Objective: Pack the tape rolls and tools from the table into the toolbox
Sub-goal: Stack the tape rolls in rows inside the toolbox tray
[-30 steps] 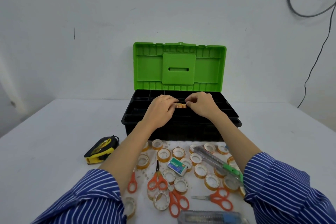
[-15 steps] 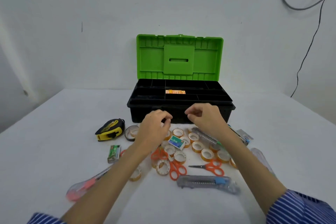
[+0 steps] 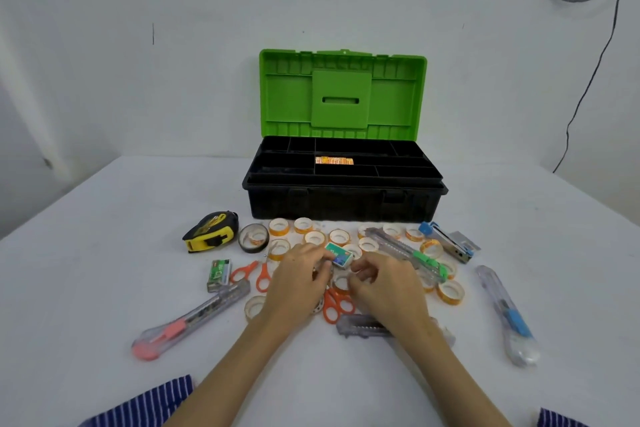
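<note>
The black toolbox [image 3: 343, 199] stands open at the table's middle, green lid [image 3: 343, 94] upright. A row of orange-labelled tape rolls [image 3: 334, 160] lies in a middle compartment of its tray. In front of it several small tape rolls [image 3: 313, 237] lie scattered. My left hand [image 3: 301, 276] hovers low over them, fingers curled, fingertips beside a teal staple box [image 3: 340, 255]. My right hand [image 3: 386, 286] is next to it, its curled fingertips close to a tape roll [image 3: 341, 282]. The fingers hide whether either hand holds anything.
A yellow tape measure [image 3: 211, 230] and a black tape roll [image 3: 254, 237] lie at the left. Around the pile lie orange scissors [image 3: 252, 274], a green staple box [image 3: 219, 274], pink [image 3: 190, 319], green [image 3: 410, 253], blue [image 3: 505, 312] and clear [image 3: 363, 326] utility knives, and a stapler [image 3: 448, 241].
Both hands left the orange-labelled rolls in the tray, drew back from the toolbox and dropped onto the pile of tape rolls on the table. The camera view has pulled back.
</note>
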